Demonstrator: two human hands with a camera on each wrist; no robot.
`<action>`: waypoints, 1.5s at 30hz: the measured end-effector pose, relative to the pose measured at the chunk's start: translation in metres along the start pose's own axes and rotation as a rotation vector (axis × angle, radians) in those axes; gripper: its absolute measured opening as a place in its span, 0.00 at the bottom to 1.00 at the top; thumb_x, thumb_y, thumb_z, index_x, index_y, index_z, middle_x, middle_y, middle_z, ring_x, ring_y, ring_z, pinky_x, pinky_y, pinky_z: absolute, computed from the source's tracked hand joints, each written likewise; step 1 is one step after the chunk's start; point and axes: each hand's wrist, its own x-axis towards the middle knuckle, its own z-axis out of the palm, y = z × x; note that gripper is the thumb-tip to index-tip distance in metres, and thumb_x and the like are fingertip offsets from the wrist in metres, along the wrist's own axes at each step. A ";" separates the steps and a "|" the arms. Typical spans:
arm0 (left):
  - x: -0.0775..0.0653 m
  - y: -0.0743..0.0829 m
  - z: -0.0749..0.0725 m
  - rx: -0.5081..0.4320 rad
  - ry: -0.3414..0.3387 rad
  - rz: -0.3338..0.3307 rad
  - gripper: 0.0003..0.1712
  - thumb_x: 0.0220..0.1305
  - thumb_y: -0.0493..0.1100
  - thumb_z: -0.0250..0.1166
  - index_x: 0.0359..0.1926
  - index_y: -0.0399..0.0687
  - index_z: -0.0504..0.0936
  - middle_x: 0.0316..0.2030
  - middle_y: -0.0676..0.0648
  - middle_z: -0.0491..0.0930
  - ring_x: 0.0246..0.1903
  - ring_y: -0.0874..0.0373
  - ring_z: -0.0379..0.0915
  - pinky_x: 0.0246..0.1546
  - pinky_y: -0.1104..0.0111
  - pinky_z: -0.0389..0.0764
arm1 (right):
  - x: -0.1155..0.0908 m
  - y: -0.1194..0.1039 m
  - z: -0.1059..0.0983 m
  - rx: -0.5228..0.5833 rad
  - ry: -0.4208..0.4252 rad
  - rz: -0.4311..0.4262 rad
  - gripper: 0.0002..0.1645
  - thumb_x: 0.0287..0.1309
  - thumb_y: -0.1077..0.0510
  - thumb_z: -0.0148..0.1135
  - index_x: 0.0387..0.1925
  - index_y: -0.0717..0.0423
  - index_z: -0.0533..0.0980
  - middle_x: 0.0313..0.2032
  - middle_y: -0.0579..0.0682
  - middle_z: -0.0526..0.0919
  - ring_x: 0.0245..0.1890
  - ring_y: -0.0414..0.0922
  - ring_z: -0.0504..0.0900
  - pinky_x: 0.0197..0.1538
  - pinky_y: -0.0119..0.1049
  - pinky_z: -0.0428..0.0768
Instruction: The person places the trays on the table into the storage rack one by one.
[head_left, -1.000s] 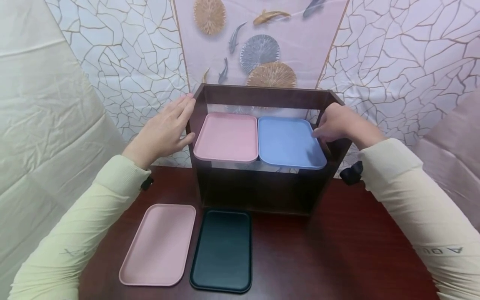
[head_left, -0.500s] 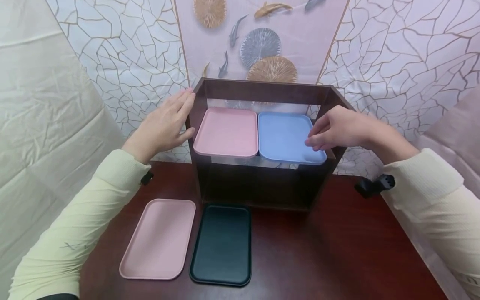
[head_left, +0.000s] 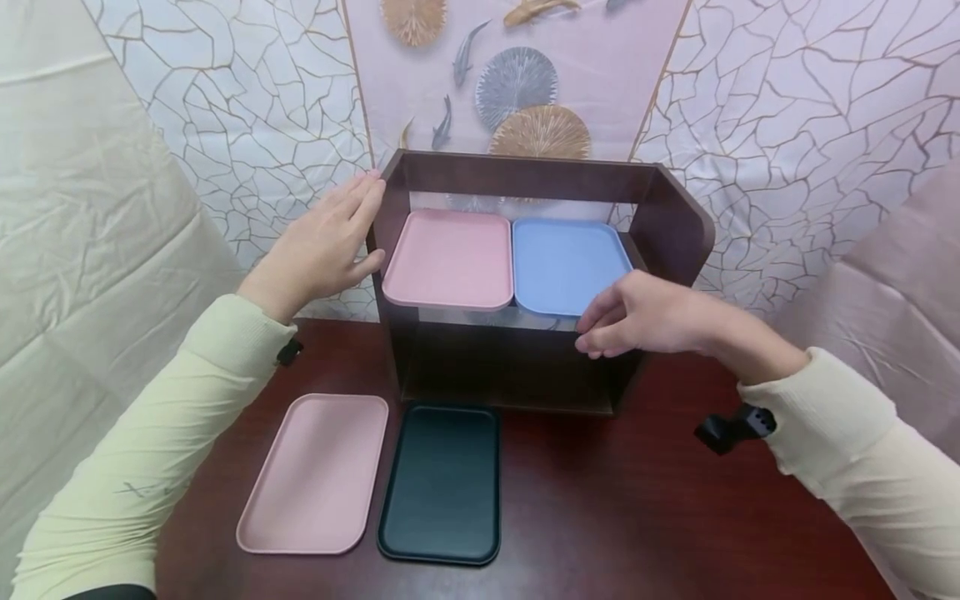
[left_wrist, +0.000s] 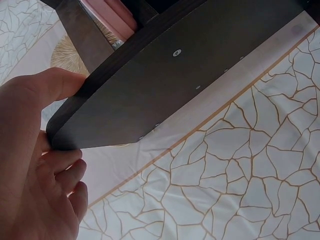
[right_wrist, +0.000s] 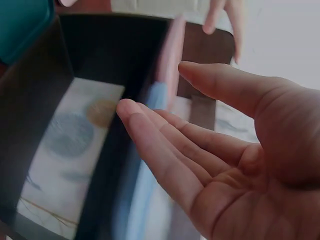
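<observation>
My left hand (head_left: 322, 242) grips the rack (head_left: 525, 177) at its nine o'clock side; my right hand (head_left: 648, 312), thumb and fingers apart, hovers by five o'clock of the blue tray (head_left: 566, 262) lying on the rack.

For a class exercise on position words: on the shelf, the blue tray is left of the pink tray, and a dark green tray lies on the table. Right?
No: the head view shows the blue tray right of the pink tray on the shelf. The dark green tray does lie on the table.
</observation>
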 end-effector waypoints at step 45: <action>-0.001 -0.002 0.003 -0.025 0.039 0.020 0.46 0.72 0.44 0.62 0.80 0.27 0.52 0.82 0.31 0.54 0.83 0.37 0.48 0.87 0.50 0.50 | 0.089 0.098 0.220 0.303 -0.051 0.099 0.06 0.60 0.60 0.74 0.30 0.60 0.88 0.26 0.53 0.90 0.29 0.40 0.88 0.36 0.35 0.91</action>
